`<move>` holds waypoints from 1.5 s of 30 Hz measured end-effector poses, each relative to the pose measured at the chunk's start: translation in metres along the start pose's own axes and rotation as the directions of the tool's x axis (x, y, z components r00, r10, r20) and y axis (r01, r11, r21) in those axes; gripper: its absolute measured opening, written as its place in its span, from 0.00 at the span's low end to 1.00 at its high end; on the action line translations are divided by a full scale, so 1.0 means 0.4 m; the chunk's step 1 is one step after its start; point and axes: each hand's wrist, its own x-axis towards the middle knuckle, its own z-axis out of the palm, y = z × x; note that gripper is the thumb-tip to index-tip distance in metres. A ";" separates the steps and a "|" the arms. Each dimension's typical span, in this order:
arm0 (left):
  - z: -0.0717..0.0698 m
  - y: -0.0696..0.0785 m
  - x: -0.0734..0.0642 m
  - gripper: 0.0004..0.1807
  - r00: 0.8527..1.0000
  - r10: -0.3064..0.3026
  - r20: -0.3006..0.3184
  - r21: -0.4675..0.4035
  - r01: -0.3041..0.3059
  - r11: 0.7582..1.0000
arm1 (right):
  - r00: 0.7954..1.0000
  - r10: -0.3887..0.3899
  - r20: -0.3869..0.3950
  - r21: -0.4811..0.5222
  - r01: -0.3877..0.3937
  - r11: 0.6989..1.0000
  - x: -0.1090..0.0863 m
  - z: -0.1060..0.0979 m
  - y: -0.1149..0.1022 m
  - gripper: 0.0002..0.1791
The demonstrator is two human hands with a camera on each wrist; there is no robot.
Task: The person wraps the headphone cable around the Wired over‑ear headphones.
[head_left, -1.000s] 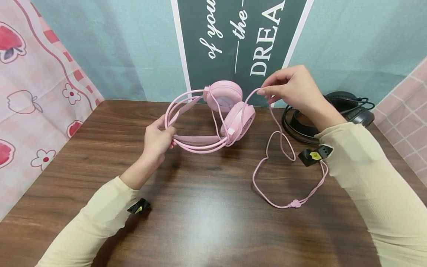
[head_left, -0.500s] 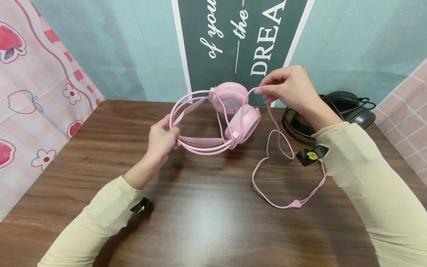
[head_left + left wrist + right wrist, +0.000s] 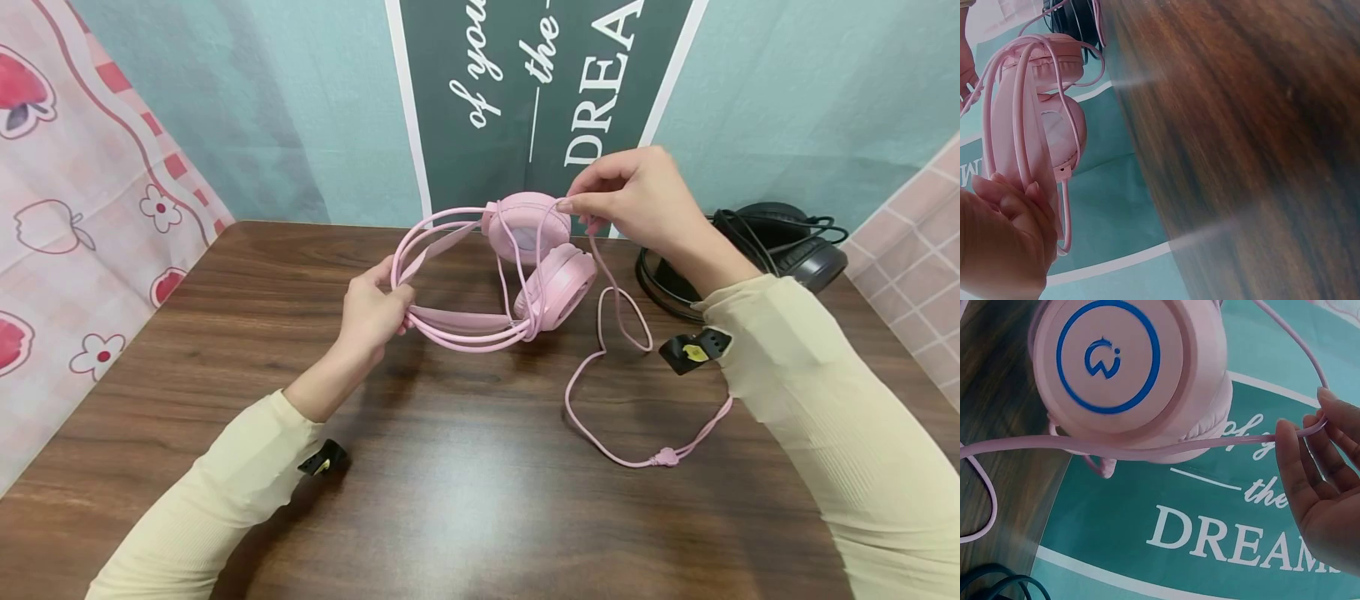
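Pink over-ear headphones [image 3: 558, 287] are held above the table, tilted, with the ear cups toward the right. My left hand [image 3: 372, 310] grips their headband at the top; the left wrist view shows its fingers curled round the band [image 3: 1019, 125]. Beside the far ear cup, my right hand [image 3: 637, 200] pinches the pink cable [image 3: 1210, 445] between thumb and fingers. Part of this cable wraps round the headband and ear cups. The rest drops to the table in a loose loop, with a small pink splitter [image 3: 664, 457] lying on the wood. The cable's far end is hidden by the right sleeve.
Black headphones [image 3: 813, 262] with a coiled black cable lie at the back right, partly behind the right forearm. The dark wooden table [image 3: 450, 467] meets a teal cloth backdrop [image 3: 300, 167] with lettering. Patterned cloth [image 3: 105, 250] hangs at the left.
The left hand and pink headphones have shifted right and slightly down. My right hand has moved a little left with the cable, closer to the ear cups.
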 end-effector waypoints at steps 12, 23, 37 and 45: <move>0.001 0.001 -0.006 0.34 1.000 -0.003 0.022 -0.019 0.003 1.000 | 0.997 0.079 0.011 0.046 -0.080 0.996 0.007 -0.005 0.006 0.07; 0.005 -0.001 -0.022 0.33 0.999 -0.003 0.037 0.024 0.002 1.000 | 0.993 0.107 0.058 -0.047 -0.104 0.993 0.011 -0.014 0.006 0.04; 0.008 -0.001 -0.035 0.33 0.997 0.003 0.083 0.028 -0.005 1.000 | 0.994 0.099 0.052 -0.231 -0.085 0.969 0.013 -0.022 0.031 0.06; 0.009 0.002 -0.040 0.33 0.996 0.005 0.088 0.028 -0.007 1.000 | 0.991 0.101 0.086 -0.210 -0.081 0.974 0.016 -0.019 0.050 0.03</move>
